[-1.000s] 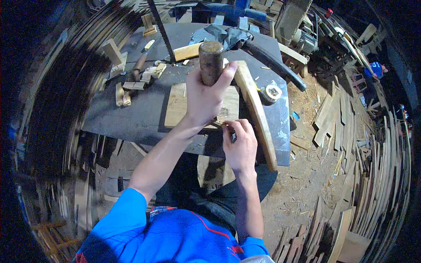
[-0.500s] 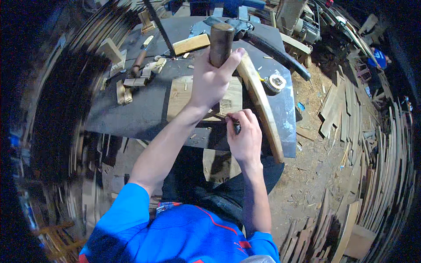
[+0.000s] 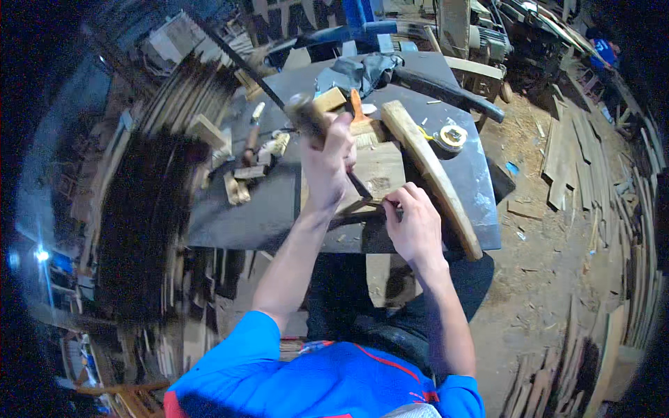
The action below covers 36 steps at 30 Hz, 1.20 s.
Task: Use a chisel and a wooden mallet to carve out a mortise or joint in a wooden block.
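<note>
My left hand (image 3: 326, 167) is closed round the thick wooden handle of a chisel (image 3: 360, 185), the handle's blurred top leaning up and left. Below the fist, the dark blade slants down to the near part of a flat wooden board (image 3: 385, 164) on the table. At the board's near edge my right hand (image 3: 414, 221) is closed in a pinch, close to the blade's tip. A narrow wooden piece (image 3: 357, 207) shows beside those fingertips; what they grip is too small to make out. Behind the board lies a paintbrush (image 3: 357, 108) with an orange handle.
Right of the board lies a long curved wooden piece (image 3: 426, 164), with a tape measure (image 3: 451, 137) beyond it. Wood offcuts (image 3: 237, 188) and a wooden-handled tool (image 3: 251, 143) lie at the left. A dark bar (image 3: 446, 92) and grey cloth (image 3: 359, 73) are at the back.
The whole view has shifted, with the table now further right. My left hand has tipped the chisel handle leftward, bringing blade and paintbrush into sight. My right hand keeps its pinch at the board's edge.
</note>
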### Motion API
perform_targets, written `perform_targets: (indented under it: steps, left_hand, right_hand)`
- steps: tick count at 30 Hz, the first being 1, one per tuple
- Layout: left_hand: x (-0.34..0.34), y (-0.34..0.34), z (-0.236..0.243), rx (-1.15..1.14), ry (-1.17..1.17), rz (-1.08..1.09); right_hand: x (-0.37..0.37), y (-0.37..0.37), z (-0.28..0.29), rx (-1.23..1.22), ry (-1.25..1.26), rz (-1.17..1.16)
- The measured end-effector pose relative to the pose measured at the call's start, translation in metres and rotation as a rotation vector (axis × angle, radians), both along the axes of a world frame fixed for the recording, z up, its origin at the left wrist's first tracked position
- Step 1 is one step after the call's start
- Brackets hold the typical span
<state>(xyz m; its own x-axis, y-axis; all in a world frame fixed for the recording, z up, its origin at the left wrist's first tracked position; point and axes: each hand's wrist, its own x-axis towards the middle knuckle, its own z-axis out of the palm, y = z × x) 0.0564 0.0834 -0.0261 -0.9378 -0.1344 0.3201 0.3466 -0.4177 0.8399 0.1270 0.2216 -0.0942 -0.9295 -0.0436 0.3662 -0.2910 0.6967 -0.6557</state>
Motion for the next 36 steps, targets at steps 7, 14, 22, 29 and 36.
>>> perform_targets:
  steps: [7,14,22,29,36]
  left_hand:
    - [0.004,-0.023,-0.001,0.093,0.063,0.158]
    - [-0.005,-0.016,0.014,0.010,0.015,0.142]
    - [-0.008,0.000,0.014,-0.132,-0.001,0.129]
    - [-0.008,0.001,0.011,-0.125,-0.029,0.101]
    - [-0.015,0.002,0.003,-0.223,0.016,0.134]
  right_hand:
    - [-0.003,-0.006,-0.002,-0.064,0.059,-0.003]
    - [-0.005,-0.010,-0.001,-0.059,0.079,-0.010]
    - [-0.007,-0.007,0.003,0.004,0.087,-0.005]
    - [-0.005,-0.012,0.002,0.020,0.049,-0.005]
    - [-0.007,-0.010,0.005,0.034,0.027,0.009]
